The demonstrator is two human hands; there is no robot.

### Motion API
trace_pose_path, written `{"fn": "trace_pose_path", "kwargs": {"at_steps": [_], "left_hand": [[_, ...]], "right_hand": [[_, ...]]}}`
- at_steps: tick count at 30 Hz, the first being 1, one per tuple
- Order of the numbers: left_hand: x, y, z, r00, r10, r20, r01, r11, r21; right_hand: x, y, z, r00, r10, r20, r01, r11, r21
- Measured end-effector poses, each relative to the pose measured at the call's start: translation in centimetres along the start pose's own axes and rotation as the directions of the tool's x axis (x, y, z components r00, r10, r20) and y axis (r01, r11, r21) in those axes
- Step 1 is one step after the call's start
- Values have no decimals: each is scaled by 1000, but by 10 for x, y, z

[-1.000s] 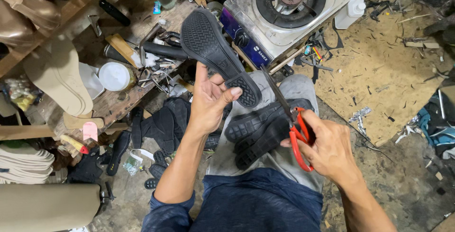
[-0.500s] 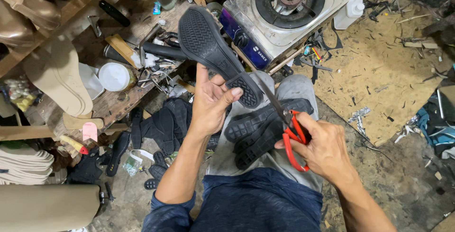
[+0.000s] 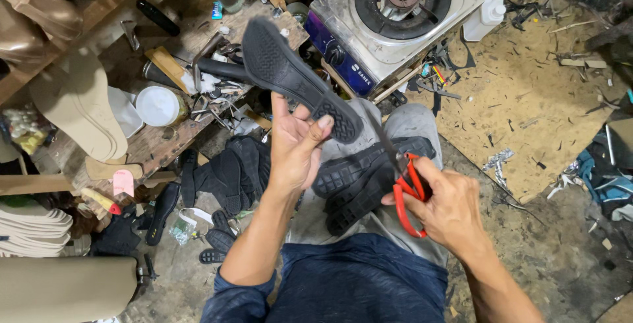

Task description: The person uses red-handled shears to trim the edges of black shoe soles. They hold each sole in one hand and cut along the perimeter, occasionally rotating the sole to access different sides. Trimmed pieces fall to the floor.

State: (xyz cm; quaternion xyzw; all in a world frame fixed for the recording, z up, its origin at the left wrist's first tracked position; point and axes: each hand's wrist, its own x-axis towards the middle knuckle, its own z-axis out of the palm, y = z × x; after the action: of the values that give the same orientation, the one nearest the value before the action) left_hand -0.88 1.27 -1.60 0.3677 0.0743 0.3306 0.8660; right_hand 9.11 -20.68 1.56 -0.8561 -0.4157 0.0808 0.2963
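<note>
My left hand (image 3: 295, 146) grips a black rubber shoe sole (image 3: 297, 82) near its heel, tread side up, with the toe pointing up and left. My right hand (image 3: 448, 207) holds red-handled scissors (image 3: 405, 181), whose blades reach up toward the sole's heel edge. More black soles (image 3: 359, 181) lie stacked on my lap between the two hands.
A single-burner gas stove (image 3: 395, 10) stands ahead on the right. A cluttered wooden bench (image 3: 171, 135) at left holds tools, a white lid (image 3: 157, 105) and beige insoles (image 3: 79, 109). Black soles (image 3: 227, 178) lie on the floor. A scrap-strewn board (image 3: 534, 105) is at right.
The sole has tilted slightly in my left hand. My right hand and the scissors have shifted a little along the heel edge.
</note>
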Motion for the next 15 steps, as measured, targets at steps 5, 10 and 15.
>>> {"fn": "trace_pose_path", "kwargs": {"at_steps": [5, 10, 15], "left_hand": [[-4, -4, 5, 997, -51, -66, 50, 999, -17], [-3, -2, -6, 990, -98, -98, 105, 992, 68], [-5, 0, -11, 999, -22, -36, 26, 992, 123]], "right_hand": [[-2, 9, 6, 989, 132, 68, -142, 976, 163], [-5, 20, 9, 992, 67, 108, -91, 970, 227], [-4, 22, 9, 993, -65, 95, 32, 948, 317]]}}
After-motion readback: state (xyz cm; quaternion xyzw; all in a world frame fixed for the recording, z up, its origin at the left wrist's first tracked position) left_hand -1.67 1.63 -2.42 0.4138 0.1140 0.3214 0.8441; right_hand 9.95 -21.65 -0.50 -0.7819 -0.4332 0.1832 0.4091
